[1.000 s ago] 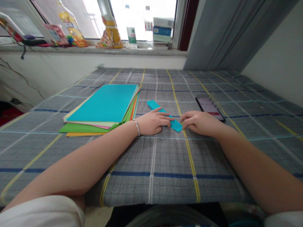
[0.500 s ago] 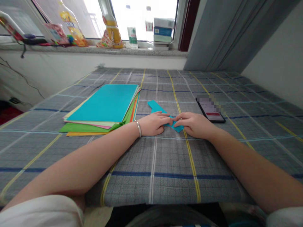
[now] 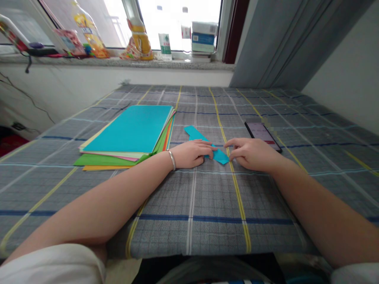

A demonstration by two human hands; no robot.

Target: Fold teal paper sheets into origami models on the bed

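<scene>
A folded strip of blue paper [image 3: 221,156] lies slantwise on the checked cloth, its far end pointing up and left. Across its middle rests my left hand [image 3: 194,154], fingers stretched out and pressing it down; they hide part of the strip. A silver bangle [image 3: 172,160] circles that wrist. My right hand [image 3: 248,154] is at the strip's near right end, index finger extended and the other fingers partly bent. Its lower fingertips are close beside the paper's tip; whether they touch it I cannot tell. Nothing is gripped in it.
Left of my hands lies a stack of coloured paper [image 3: 130,130], blue on top. A phone [image 3: 263,136] with a lit screen lies just beyond my right hand. Bottles [image 3: 89,29], boxes [image 3: 203,39] and snack packets [image 3: 71,41] line the windowsill [image 3: 177,64].
My right hand moved left onto the blue strip beside my left fingers, then drew back right to its end. My left hand has stayed nearly in place on the paper.
</scene>
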